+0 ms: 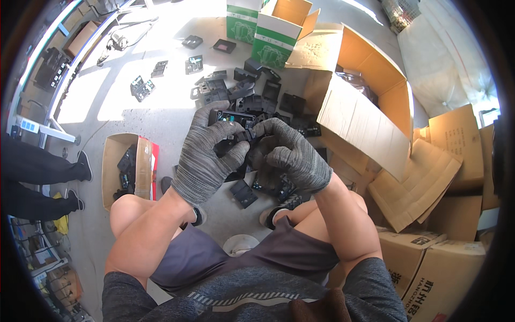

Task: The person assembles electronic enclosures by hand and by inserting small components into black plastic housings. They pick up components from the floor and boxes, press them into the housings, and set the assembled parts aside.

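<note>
Both my hands wear grey knitted gloves and meet in front of me above a pile of black plastic modules [257, 102]. My left hand [206, 155] is closed round a black electronic module [240, 117] with an exposed circuit board and a small teal part. Curled fingers of my right hand [295, 155] meet the module's right end, and its fingertips press at a dark piece there. The underside of the module is hidden by the gloves. Below my hands, a loose black module [243, 193] lies on the floor.
A cardboard box [111, 172] with black modules stands at left. A large open carton [370, 115] and green-white boxes [274, 45] stand beyond. Flattened cardboard [413, 185] and closed cartons [437, 279] are at right. Another person's legs [43, 166] show at far left.
</note>
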`<action>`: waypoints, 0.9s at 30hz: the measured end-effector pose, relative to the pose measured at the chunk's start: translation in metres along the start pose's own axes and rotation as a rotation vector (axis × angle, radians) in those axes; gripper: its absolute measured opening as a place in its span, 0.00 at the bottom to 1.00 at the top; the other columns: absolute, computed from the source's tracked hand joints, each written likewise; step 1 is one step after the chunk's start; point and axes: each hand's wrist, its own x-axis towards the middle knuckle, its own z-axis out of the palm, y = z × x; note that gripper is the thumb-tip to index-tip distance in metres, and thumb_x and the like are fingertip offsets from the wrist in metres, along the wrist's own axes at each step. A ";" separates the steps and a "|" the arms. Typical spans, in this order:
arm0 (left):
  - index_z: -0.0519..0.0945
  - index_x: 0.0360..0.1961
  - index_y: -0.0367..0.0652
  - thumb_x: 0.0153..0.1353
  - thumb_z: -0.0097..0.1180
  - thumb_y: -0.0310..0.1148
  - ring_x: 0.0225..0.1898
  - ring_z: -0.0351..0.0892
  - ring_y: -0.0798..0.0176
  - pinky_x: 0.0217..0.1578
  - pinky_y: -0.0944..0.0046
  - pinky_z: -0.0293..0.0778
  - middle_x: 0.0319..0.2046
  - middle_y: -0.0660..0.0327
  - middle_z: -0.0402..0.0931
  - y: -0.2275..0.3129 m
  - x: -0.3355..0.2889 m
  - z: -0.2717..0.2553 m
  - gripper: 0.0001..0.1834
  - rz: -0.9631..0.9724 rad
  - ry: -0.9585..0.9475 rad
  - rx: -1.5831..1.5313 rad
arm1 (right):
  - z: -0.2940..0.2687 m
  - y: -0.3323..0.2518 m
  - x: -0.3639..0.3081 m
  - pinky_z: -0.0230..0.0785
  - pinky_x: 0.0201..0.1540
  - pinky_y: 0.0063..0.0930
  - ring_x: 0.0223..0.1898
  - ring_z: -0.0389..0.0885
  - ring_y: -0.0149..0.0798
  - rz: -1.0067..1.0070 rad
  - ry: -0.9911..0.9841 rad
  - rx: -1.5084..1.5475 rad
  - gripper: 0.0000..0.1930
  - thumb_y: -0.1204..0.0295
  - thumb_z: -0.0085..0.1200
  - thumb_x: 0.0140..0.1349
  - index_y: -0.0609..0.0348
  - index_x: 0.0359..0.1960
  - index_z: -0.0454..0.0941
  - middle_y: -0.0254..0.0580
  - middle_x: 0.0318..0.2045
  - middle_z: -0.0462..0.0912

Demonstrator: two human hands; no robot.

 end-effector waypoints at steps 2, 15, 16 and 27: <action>0.84 0.44 0.38 0.54 0.67 0.28 0.58 0.75 0.52 0.60 0.57 0.73 0.59 0.49 0.69 0.001 0.001 0.001 0.15 0.010 -0.008 0.031 | -0.001 -0.004 0.000 0.77 0.25 0.26 0.25 0.84 0.34 0.064 0.028 0.023 0.12 0.69 0.50 0.68 0.60 0.49 0.70 0.43 0.29 0.83; 0.84 0.46 0.40 0.54 0.68 0.26 0.60 0.74 0.51 0.61 0.57 0.72 0.61 0.49 0.67 -0.003 -0.005 0.002 0.16 0.026 -0.021 0.023 | 0.004 -0.005 0.004 0.79 0.24 0.29 0.25 0.86 0.40 0.314 -0.030 0.112 0.16 0.64 0.52 0.68 0.59 0.52 0.69 0.46 0.29 0.82; 0.84 0.45 0.40 0.54 0.68 0.26 0.60 0.74 0.51 0.61 0.57 0.72 0.61 0.49 0.67 -0.004 -0.005 0.001 0.16 0.029 -0.020 0.028 | 0.004 -0.002 0.003 0.79 0.24 0.29 0.25 0.86 0.40 0.314 -0.031 0.112 0.16 0.64 0.52 0.68 0.59 0.52 0.69 0.46 0.29 0.82; 0.83 0.45 0.40 0.55 0.68 0.27 0.61 0.73 0.51 0.60 0.56 0.72 0.62 0.49 0.67 -0.004 -0.006 0.002 0.16 0.042 -0.022 0.022 | 0.010 0.007 0.002 0.81 0.23 0.32 0.25 0.87 0.46 0.143 -0.074 0.268 0.26 0.55 0.58 0.66 0.59 0.56 0.67 0.50 0.30 0.84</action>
